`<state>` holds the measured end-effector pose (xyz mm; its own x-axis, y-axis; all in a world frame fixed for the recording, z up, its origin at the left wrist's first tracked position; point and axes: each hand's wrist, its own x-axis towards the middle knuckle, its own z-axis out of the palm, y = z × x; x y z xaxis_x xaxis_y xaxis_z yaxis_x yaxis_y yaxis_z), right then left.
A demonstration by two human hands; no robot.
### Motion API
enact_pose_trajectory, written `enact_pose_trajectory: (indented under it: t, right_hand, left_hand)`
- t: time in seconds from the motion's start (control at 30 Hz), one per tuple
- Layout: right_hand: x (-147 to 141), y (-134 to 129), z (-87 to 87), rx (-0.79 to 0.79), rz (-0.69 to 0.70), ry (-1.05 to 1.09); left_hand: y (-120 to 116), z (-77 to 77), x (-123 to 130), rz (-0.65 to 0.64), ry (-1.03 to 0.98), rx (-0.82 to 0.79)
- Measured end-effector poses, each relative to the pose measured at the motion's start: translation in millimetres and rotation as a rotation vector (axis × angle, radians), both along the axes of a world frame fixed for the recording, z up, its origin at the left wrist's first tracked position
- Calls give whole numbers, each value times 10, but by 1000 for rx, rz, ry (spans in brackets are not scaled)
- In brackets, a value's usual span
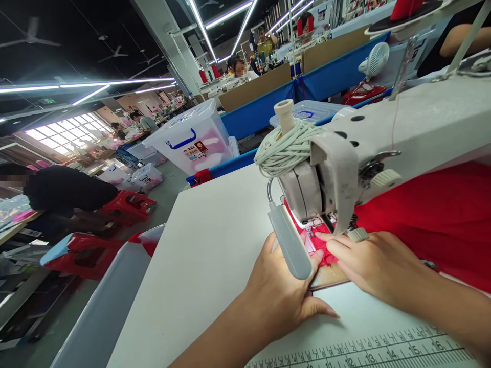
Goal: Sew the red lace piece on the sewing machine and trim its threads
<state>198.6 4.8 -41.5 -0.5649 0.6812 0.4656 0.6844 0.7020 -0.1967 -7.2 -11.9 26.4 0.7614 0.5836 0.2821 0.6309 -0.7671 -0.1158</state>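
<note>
Under the head of a white sewing machine (429, 122) lies red lacy fabric (325, 254), close to the needle area. My left hand (272, 286) rests flat beside it, thumb stretched out to the side and fingertips on the fabric's near left edge. A grey lamp (290, 243) on a bendy neck hides part of those fingers. From the right, my right hand (374, 260) has its fingers closed together on the fabric by the presser foot; its thumb is hidden. A larger spread of red cloth (429, 214) lies behind the right wrist.
A printed ruler scale (356, 352) runs along the near edge of the white table (199, 255). Pale green cord (286, 148) is coiled on the machine head. Beyond stand a clear plastic bin (195, 138), a small fan (375, 60) and red stools (88, 255). Several people sit farther off.
</note>
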Motion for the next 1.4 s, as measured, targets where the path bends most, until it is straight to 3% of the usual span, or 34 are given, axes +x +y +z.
enact_pose_trajectory:
  t: [0.43, 0.8, 0.87, 1.07, 1.17, 1.4]
  right_hand:
    - [-25, 11, -34, 26, -58, 30]
    - [-27, 22, 12, -41, -48, 22]
    - [-19, 41, 64, -138, -37, 69]
    - [19, 114, 187, -732, -210, 485]
    - [33, 151, 178, -765, -174, 644]
    - [0, 223, 158, -663, -208, 675]
  left_hand:
    - [28, -54, -22, -11, 26, 1]
    - [7, -124, -80, 14, 89, -3]
    - [13, -129, -78, 16, 79, -15]
    - [25, -110, -69, 7, 74, -9]
    - [24, -114, -74, -4, 65, 16]
    - [25, -110, -51, -11, 18, 20]
